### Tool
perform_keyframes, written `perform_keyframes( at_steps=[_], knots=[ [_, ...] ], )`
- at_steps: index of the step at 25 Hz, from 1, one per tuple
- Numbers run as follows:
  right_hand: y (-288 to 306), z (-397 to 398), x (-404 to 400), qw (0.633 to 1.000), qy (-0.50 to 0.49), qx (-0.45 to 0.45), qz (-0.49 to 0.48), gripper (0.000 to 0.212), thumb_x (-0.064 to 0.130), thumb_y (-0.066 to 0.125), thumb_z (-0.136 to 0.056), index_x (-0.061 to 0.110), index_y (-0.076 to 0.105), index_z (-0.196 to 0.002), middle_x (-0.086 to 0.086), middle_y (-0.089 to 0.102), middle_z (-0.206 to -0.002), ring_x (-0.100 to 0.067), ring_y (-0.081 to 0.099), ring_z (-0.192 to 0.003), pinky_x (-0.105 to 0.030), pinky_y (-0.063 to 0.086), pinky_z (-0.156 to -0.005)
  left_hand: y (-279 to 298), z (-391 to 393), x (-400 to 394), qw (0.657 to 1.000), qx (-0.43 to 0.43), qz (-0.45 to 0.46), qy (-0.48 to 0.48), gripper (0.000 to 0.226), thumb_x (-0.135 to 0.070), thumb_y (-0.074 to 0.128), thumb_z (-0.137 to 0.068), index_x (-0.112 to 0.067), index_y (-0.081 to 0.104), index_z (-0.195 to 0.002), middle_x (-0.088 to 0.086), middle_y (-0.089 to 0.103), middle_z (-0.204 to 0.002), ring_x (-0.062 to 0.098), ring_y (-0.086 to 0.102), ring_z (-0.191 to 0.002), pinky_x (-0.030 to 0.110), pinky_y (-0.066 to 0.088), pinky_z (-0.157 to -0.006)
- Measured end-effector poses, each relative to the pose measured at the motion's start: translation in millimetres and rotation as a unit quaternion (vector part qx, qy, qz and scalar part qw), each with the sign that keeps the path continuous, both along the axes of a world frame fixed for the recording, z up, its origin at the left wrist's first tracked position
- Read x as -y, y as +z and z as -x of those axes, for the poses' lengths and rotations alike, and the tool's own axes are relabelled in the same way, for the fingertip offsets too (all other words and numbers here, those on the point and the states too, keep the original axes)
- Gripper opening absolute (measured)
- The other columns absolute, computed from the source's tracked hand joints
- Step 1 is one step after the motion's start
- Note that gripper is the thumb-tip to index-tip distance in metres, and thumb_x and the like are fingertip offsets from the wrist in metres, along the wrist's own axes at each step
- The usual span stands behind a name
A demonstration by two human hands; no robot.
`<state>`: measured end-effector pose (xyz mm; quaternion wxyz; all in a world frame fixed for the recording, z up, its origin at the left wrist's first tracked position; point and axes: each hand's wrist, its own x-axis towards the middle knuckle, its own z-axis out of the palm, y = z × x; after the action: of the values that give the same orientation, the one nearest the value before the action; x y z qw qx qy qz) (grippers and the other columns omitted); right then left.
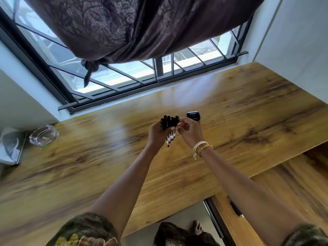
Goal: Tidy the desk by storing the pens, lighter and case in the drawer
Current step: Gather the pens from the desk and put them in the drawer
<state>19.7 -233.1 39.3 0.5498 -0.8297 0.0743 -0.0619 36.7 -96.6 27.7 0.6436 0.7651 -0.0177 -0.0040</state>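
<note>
My left hand (157, 134) grips a bundle of several pens (170, 129) with black caps pointing away from me and clear barrels pointing toward me, held above the middle of the wooden desk (88, 157). My right hand (190, 131) touches the same bundle from the right, its fingertips pinched on the pens near the caps. A small dark blue case (193, 115) lies on the desk just beyond my right hand. In the open drawer (229, 219) at the lower right, one dark pen (235, 208) lies on the wooden bottom. No lighter shows in view.
A glass ashtray (43, 134) sits at the desk's left end beside a grey box-like object (10, 146) at the frame edge. A barred window (124, 77) with a tied brown curtain (124, 27) runs behind the desk. White walls close both sides.
</note>
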Motion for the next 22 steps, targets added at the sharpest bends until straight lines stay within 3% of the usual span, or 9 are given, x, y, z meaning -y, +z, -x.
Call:
perform_keyframes(
  at_steps=[3, 7, 12, 16, 20, 22],
  knots=[
    [-8, 6, -4, 0.999, 0.006, -0.002, 0.044, 0.021, 0.009, 0.070, -0.081, 0.016, 0.071, -0.101, -0.003, 0.072, -0.089, -0.017, 0.066, -0.082, -0.026, 0.052, -0.072, -15, 2, -6, 1.000, -0.006, -0.015, 0.004, 0.027, 0.001, 0.072, -0.080, -0.012, 0.070, -0.103, 0.009, 0.073, -0.100, 0.024, 0.069, -0.093, 0.050, 0.055, -0.086],
    [-14, 6, -7, 0.995, 0.035, -0.008, 0.089, 0.015, 0.014, 0.070, -0.084, 0.012, 0.073, -0.099, -0.003, 0.073, -0.091, -0.014, 0.066, -0.083, -0.012, 0.041, -0.062, -15, 2, -7, 1.000, -0.026, -0.017, 0.000, 0.030, 0.009, 0.069, -0.079, -0.012, 0.067, -0.100, 0.009, 0.071, -0.096, 0.022, 0.066, -0.087, 0.048, 0.054, -0.082],
    [-11, 3, -8, 0.994, 0.062, -0.014, 0.089, 0.017, 0.016, 0.071, -0.084, 0.013, 0.073, -0.100, -0.002, 0.075, -0.090, -0.010, 0.068, -0.086, -0.018, 0.048, -0.075, -14, -2, -12, 0.999, -0.024, -0.030, -0.014, 0.027, 0.009, 0.069, -0.079, -0.009, 0.066, -0.099, 0.008, 0.068, -0.093, 0.021, 0.062, -0.087, 0.050, 0.055, -0.082],
    [-4, -3, -8, 0.987, 0.084, -0.001, 0.136, 0.004, 0.014, 0.068, -0.086, 0.017, 0.068, -0.083, 0.006, 0.064, -0.072, -0.007, 0.057, -0.069, -0.004, 0.035, -0.055, -9, -9, -17, 0.999, 0.008, -0.033, -0.033, 0.021, 0.007, 0.067, -0.082, 0.005, 0.065, -0.103, 0.017, 0.068, -0.095, 0.022, 0.061, -0.087, 0.049, 0.055, -0.079],
    [-8, -7, -8, 0.982, 0.117, -0.020, 0.147, 0.025, 0.015, 0.069, -0.085, 0.030, 0.057, -0.069, 0.013, 0.056, -0.064, -0.007, 0.051, -0.064, -0.011, 0.032, -0.053, -11, -4, -19, 0.998, -0.030, 0.015, -0.044, 0.023, 0.006, 0.067, -0.083, -0.001, 0.064, -0.105, 0.015, 0.067, -0.095, 0.024, 0.062, -0.087, 0.046, 0.054, -0.078],
    [-11, -8, -7, 0.978, 0.141, -0.044, 0.146, 0.010, 0.019, 0.072, -0.083, 0.025, 0.069, -0.075, 0.008, 0.062, -0.067, -0.009, 0.055, -0.066, -0.019, 0.038, -0.057, -14, 0, -20, 0.996, -0.056, 0.037, -0.053, 0.024, 0.003, 0.069, -0.083, -0.005, 0.065, -0.106, 0.012, 0.067, -0.094, 0.025, 0.062, -0.088, 0.044, 0.053, -0.079]
  ],
)
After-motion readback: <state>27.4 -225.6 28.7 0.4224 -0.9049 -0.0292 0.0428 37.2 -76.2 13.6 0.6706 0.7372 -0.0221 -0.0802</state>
